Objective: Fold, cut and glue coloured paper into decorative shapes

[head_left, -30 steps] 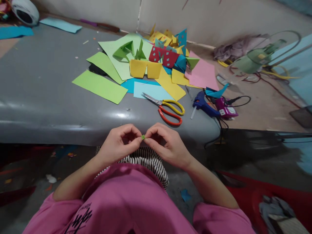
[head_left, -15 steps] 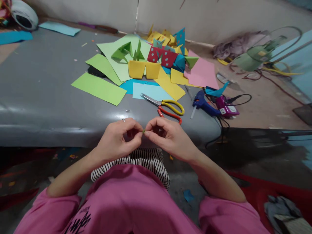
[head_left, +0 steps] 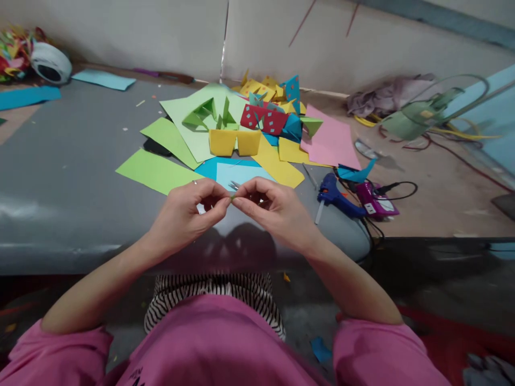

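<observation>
Between the fingertips of both hands is a tiny piece of green paper (head_left: 232, 197), mostly hidden by the fingers. My left hand (head_left: 189, 206) pinches it from the left, and my right hand (head_left: 277, 212) pinches it from the right. The fingertips of the two hands almost meet above the grey table cover. Scissors (head_left: 234, 185) lie behind my right hand, with only the blade tips showing. A light green paper strip (head_left: 156, 170) lies beyond my left hand, and a pale blue paper piece (head_left: 245, 172) lies just past the fingertips.
Folded yellow paper (head_left: 223, 143) and red dotted paper (head_left: 263, 119) sit on the pile at the back. To the right are a blue glue gun (head_left: 336, 195), a purple box (head_left: 374, 201) with cables, and pink paper (head_left: 332, 136). A white tape roll (head_left: 51, 62) stands far left.
Both hands have risen and moved forward over the table, still pinching the green piece, and now cover most of the scissors. The camera view has tilted up, showing more wall.
</observation>
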A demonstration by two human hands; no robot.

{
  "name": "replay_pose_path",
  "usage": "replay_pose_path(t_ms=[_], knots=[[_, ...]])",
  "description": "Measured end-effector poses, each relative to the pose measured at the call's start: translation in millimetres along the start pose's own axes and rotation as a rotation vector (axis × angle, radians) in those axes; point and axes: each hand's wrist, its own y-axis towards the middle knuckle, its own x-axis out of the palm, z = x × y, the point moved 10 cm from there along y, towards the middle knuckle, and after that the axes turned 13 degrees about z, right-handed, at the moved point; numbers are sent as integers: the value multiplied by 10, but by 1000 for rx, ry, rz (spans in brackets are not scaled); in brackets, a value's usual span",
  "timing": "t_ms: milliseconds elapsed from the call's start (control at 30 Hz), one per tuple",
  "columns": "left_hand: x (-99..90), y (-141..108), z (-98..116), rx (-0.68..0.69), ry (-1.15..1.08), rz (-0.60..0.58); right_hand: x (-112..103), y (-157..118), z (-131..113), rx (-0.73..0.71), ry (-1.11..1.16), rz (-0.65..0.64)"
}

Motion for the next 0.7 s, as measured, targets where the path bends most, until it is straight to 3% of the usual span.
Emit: replay_pose_path(t_ms=[167, 367, 467, 567, 700], knots=[[66, 111, -51, -8, 36, -34, 10, 95, 73, 12, -18, -43], [171, 231, -71, -17, 45, -160, -19, 190, 80, -62, -178, -138], [216, 256, -287, -246, -166, -199, -204, 110, 236, -84, -416, -135], [297, 225, -543, -551, -506, -172, -397, -113, 562, -60, -764, -189], [433, 120, -730, -855, -798, -99, -489, -345, 809, -58, -873, -243]])
